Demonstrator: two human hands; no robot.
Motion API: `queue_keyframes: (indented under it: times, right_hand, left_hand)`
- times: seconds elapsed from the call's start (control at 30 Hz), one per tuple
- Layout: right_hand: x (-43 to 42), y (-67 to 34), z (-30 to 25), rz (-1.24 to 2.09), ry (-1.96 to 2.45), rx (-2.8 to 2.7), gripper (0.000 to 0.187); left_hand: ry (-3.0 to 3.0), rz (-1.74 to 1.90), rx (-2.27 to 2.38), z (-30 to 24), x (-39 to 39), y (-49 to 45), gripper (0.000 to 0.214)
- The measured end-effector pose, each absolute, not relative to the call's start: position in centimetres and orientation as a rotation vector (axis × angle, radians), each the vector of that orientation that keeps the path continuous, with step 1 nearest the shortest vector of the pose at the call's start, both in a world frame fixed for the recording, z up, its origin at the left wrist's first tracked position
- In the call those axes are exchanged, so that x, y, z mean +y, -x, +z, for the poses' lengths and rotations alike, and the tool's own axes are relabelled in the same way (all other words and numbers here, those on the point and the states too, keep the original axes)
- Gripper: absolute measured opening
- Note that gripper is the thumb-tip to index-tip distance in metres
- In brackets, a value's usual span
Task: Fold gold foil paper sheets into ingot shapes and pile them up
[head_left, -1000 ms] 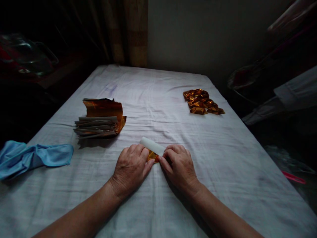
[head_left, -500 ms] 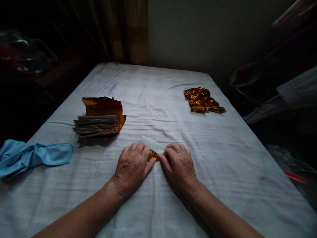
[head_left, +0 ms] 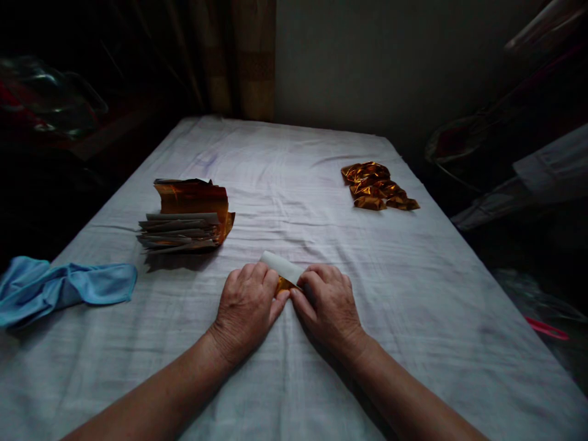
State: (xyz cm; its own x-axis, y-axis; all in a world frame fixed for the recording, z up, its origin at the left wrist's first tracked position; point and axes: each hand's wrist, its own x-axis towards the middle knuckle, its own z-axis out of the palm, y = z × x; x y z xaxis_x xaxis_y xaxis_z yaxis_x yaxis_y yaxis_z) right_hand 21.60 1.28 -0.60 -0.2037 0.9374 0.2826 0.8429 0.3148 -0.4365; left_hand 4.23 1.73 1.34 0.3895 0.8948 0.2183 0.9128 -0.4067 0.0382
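Observation:
A small sheet of foil paper (head_left: 282, 268), white on one side and gold on the other, lies folded on the white cloth near me. My left hand (head_left: 247, 306) presses on its left part with curled fingers. My right hand (head_left: 327, 303) pinches its right part, thumb tips of both hands almost meeting. Most of the sheet is hidden under my fingers. A stack of flat gold and white sheets (head_left: 186, 217) sits to the left. A pile of folded gold pieces (head_left: 376, 187) lies at the far right.
The table is covered with a wrinkled white cloth (head_left: 294, 380). A crumpled blue cloth (head_left: 59, 289) lies at the left edge. Dark clutter stands beyond both sides, and a pink object (head_left: 546, 328) shows low at the right.
My hands have drawn slightly closer together over the sheet, covering more of its gold side. Nothing else has moved.

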Motion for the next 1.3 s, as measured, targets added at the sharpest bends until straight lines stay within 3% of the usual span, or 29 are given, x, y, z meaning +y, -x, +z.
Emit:
queue_keyframes:
  times: [0.47, 0.77, 0.97, 1.17, 1.3]
  right_hand:
    - [2.2, -23.1, -1.2, 0.442, 1.48, -2.048, 0.01]
    - [-0.1, -21.9, -0.5, 0.086, 1.377, -2.262, 0.031]
    - [-0.7, -22.0, -1.0, 0.079, 1.496, -2.379, 0.042]
    - [-0.7, -22.3, -0.9, 0.013, 1.445, -2.363, 0.043]
    - [-1.2, -22.1, -0.3, -0.154, 1.333, -2.24, 0.034]
  left_hand:
    - [2.539, -0.343, -1.674, 1.0, 1.7, -4.1, 0.017]
    - [2.519, -0.397, -1.652, 1.1, 1.6, -4.1, 0.014]
    - [2.544, -0.411, -1.664, 1.0, 1.6, -4.0, 0.015]
    - [2.581, -0.455, -1.59, 0.9, 1.4, -3.1, 0.01]
    - [2.643, -0.569, -1.477, 0.5, 1.3, -1.9, 0.01]
